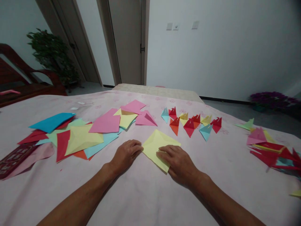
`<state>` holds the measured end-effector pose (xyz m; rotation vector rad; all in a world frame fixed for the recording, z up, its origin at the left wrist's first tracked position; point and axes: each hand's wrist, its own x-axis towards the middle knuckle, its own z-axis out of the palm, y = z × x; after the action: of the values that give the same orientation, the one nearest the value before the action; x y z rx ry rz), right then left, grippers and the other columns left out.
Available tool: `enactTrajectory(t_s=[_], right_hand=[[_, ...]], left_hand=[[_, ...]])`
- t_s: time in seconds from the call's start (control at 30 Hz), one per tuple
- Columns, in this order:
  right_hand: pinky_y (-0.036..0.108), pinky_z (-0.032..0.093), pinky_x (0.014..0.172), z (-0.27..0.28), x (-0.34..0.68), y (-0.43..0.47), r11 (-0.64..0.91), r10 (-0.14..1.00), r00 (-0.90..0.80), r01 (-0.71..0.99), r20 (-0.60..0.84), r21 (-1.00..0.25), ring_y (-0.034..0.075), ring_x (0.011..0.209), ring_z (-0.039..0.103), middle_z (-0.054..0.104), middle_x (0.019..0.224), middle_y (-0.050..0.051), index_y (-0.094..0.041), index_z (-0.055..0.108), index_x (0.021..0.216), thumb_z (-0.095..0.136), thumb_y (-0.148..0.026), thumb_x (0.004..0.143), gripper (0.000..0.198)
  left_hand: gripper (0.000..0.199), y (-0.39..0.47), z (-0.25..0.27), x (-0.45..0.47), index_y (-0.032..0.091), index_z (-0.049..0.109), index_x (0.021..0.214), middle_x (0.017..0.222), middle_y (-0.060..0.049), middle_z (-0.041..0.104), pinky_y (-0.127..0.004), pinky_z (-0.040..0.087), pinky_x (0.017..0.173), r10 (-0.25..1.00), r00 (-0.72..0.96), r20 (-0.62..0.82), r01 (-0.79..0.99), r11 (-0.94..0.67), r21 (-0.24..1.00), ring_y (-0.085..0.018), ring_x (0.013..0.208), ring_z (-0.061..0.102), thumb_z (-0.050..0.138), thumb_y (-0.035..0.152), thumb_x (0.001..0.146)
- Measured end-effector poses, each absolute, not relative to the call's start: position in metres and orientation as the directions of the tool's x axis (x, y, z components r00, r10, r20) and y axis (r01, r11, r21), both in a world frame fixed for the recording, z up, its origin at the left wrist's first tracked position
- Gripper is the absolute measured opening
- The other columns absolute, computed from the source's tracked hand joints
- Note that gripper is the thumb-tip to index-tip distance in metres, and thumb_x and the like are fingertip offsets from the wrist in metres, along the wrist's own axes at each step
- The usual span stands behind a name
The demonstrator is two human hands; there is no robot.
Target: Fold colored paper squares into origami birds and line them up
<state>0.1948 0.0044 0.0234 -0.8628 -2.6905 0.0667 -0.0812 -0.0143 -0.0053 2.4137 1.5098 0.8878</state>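
Table (pixel 131 197) centre: yellow sheet (pixel 155 139), creased, folding judged unfinished. Left hand (pixel 125 155) pinches its left corner; right hand (pixel 180 161) lies over it, grip indeterminable. Toward left edge: loose sheets (pixel 83 141), mostly flat, apparently remaining. Toward far edge: folded birds (pixel 189 127), apparently finished.

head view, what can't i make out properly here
Central yellow sheet, head view: lower right edge, hidden by the right hand.
Dark red patterned object, head view: left end, cut off by the frame; markings blurred.
Paper pile at right, head view: right side, cut off by the frame; separate pieces blurred.
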Motion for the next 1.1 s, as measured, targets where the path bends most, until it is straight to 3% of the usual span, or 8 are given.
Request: enactTrajectory(t_s=[0.13, 0.33, 0.47, 0.67, 1.1], right_hand=[[0.041, 0.041, 0.09, 0.013, 0.197, 0.008, 0.791, 0.612, -0.72, 0.558, 0.326, -0.253, 0.025, 0.107, 0.054, 0.064, 0.118, 0.009, -0.025, 0.065, 0.12, 0.055, -0.009, 0.076, 0.048], [0.035, 0.043, 0.078, 0.013, 0.198, 0.012, 0.717, 0.697, -0.615, 0.571, 0.37, -0.4, 0.02, 0.086, 0.056, 0.066, 0.093, 0.005, -0.024, 0.072, 0.092, 0.057, -0.027, 0.09, 0.015], [0.032, 0.041, 0.071, 0.01, 0.196, 0.013, 0.614, 0.79, -0.508, 0.647, 0.344, -0.453, 0.018, 0.076, 0.053, 0.062, 0.078, 0.004, -0.021, 0.063, 0.07, 0.053, -0.028, 0.092, 0.025], [0.029, 0.036, 0.065, 0.004, 0.191, 0.017, 0.473, 0.879, -0.38, 0.766, 0.286, -0.436, 0.017, 0.071, 0.05, 0.055, 0.067, 0.002, -0.021, 0.047, 0.059, 0.05, -0.034, 0.092, 0.036], [0.027, 0.029, 0.061, 0.006, 0.184, 0.02, 0.371, 0.911, -0.287, 0.885, 0.297, -0.282, 0.015, 0.071, 0.052, 0.055, 0.073, 0.001, -0.02, 0.047, 0.063, 0.054, -0.027, 0.087, 0.026]], left_hand=[[0.022, -0.012, -0.004, -0.083, 0.029, 0.072, 0.104, 0.108, -0.007, 0.069, -0.035, 0.048, 0.085, 0.872, 0.315, 0.375, 0.737, -0.474, 0.482, -0.021, 0.098, 0.061, 0.053, 0.029, 0.094], [0.016, -0.005, -0.004, -0.086, 0.029, 0.073, 0.099, 0.107, -0.004, 0.069, -0.035, 0.047, 0.086, 0.895, 0.303, 0.328, 0.719, -0.441, 0.538, -0.021, 0.098, 0.06, 0.061, 0.028, 0.089], [0.011, 0.0, -0.002, -0.085, 0.027, 0.072, 0.091, 0.103, -0.003, 0.069, -0.033, 0.046, 0.084, 0.913, 0.272, 0.303, 0.708, -0.403, 0.58, -0.02, 0.095, 0.06, 0.062, 0.028, 0.087], [0.008, 0.001, 0.002, -0.081, 0.024, 0.067, 0.084, 0.098, -0.002, 0.067, -0.032, 0.044, 0.082, 0.918, 0.267, 0.294, 0.73, -0.392, 0.56, -0.02, 0.093, 0.059, 0.062, 0.03, 0.087], [0.005, -0.001, 0.009, -0.068, 0.021, 0.056, 0.078, 0.086, -0.002, 0.059, -0.029, 0.04, 0.071, 0.945, 0.177, 0.276, 0.849, -0.289, 0.442, -0.018, 0.082, 0.054, 0.057, 0.021, 0.083]])
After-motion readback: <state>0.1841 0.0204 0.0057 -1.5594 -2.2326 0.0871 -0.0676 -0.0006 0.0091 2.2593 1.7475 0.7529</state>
